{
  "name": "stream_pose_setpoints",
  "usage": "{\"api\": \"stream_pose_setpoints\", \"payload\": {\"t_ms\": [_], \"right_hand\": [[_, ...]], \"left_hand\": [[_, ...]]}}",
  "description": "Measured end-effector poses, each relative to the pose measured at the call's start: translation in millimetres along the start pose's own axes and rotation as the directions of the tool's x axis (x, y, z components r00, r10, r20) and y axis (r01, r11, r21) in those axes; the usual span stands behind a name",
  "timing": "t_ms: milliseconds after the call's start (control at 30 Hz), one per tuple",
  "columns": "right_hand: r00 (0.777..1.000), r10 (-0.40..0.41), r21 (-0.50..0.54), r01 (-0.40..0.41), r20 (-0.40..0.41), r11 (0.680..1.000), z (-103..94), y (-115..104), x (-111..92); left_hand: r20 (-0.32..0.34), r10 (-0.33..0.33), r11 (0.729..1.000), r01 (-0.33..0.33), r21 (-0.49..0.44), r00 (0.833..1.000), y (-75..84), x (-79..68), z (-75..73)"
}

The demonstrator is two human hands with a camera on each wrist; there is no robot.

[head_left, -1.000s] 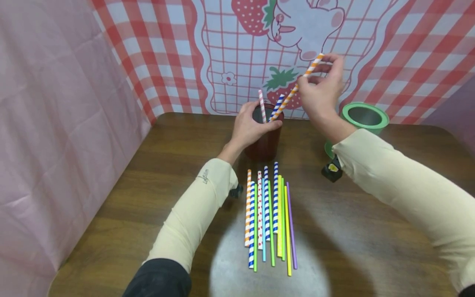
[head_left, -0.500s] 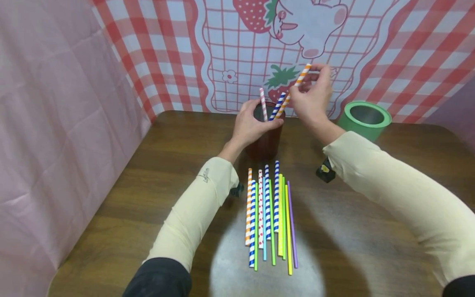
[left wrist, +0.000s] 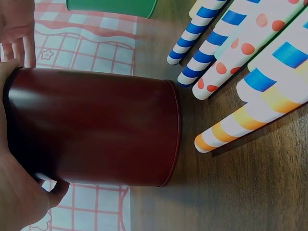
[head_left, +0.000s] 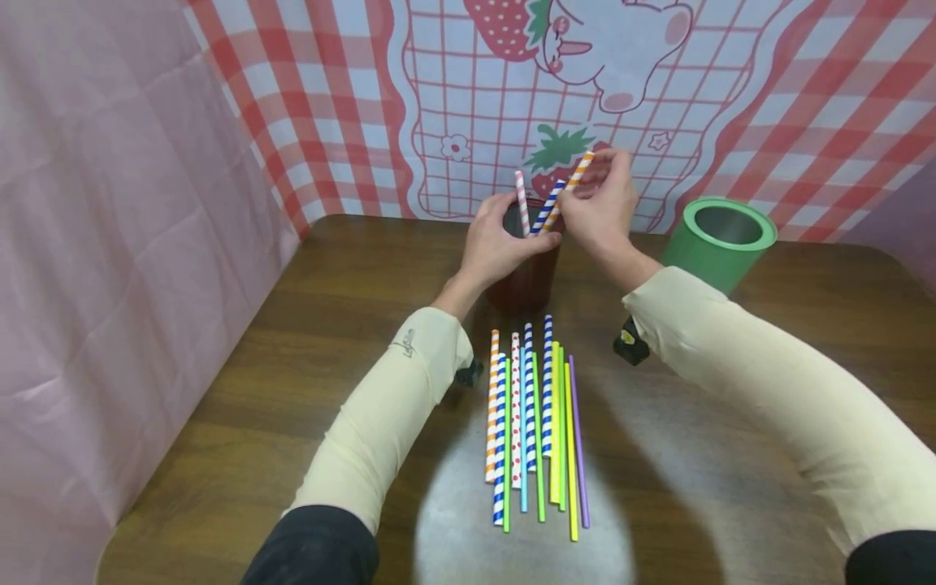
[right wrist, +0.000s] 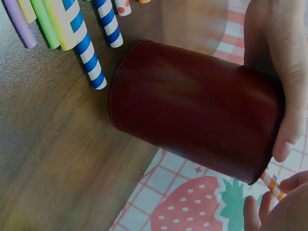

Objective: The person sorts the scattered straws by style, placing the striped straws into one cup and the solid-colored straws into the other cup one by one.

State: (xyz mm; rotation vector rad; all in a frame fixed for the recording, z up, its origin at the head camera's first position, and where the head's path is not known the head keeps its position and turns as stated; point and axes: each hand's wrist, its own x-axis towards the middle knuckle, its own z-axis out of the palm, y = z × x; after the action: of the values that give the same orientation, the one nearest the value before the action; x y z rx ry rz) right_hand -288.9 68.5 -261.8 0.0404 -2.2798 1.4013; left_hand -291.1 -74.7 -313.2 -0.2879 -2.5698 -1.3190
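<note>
A dark red cylindrical cup (left wrist: 96, 127) stands upright at the back of the table. My left hand (head_left: 497, 241) grips it near the rim, thumb in front and fingers behind. Between thumb and fingers of my right hand (head_left: 603, 207) is an orange-striped straw (head_left: 581, 171), tilted, its lower end inside the cup; the right wrist view shows the straw (right wrist: 273, 185) passing the rim. A pink-striped straw (head_left: 522, 195) and a blue-striped straw (head_left: 548, 205) also poke out of the cup.
Several straws lie side by side in front of the cup, among them a purple straw (head_left: 579, 443), a red-dotted straw (head_left: 516, 410) and an orange-striped one (left wrist: 231, 126). Right of the cup stands a green container (head_left: 712, 256). A checked cloth (head_left: 314, 106) hangs behind the table.
My right hand has moved down and left, and the orange-striped straw has slid deeper into the cup. My left hand keeps its grip on the cup.
</note>
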Motion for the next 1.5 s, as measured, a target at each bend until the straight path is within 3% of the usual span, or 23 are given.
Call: {"api": "stream_pose_setpoints", "payload": {"t_ms": [267, 567, 1067, 1233, 1500], "right_hand": [[0.997, 0.06, -0.118, -0.054, 0.047, 0.992, 4.0, 2.7, -3.1], [0.995, 0.062, -0.096, -0.055, 0.073, 0.994, 2.4, 5.9, -5.2], [0.975, 0.074, -0.12, -0.049, 0.211, 0.992, -32.1, 35.0, -38.4], [0.94, 0.091, -0.162, -0.038, 0.329, 0.986, -36.9, 47.2, -55.2], [0.815, 0.228, -0.248, -0.107, 0.533, 0.963, -35.7, 57.9, -70.7]], "left_hand": [[0.005, -0.001, 1.0, 0.001, 0.002, 1.0, -0.2, -0.5, 0.6], [0.004, 0.012, 1.0, -0.012, 0.004, 1.0, -0.9, 0.2, 0.9], [0.016, -0.026, 1.0, 0.026, -0.011, 1.0, -0.2, -0.6, -0.3], [0.017, -0.036, 0.999, 0.036, -0.013, 0.999, 0.3, -0.6, -1.6], [0.027, -0.046, 0.999, 0.046, -0.003, 0.999, 1.3, -1.9, 0.1]]}}
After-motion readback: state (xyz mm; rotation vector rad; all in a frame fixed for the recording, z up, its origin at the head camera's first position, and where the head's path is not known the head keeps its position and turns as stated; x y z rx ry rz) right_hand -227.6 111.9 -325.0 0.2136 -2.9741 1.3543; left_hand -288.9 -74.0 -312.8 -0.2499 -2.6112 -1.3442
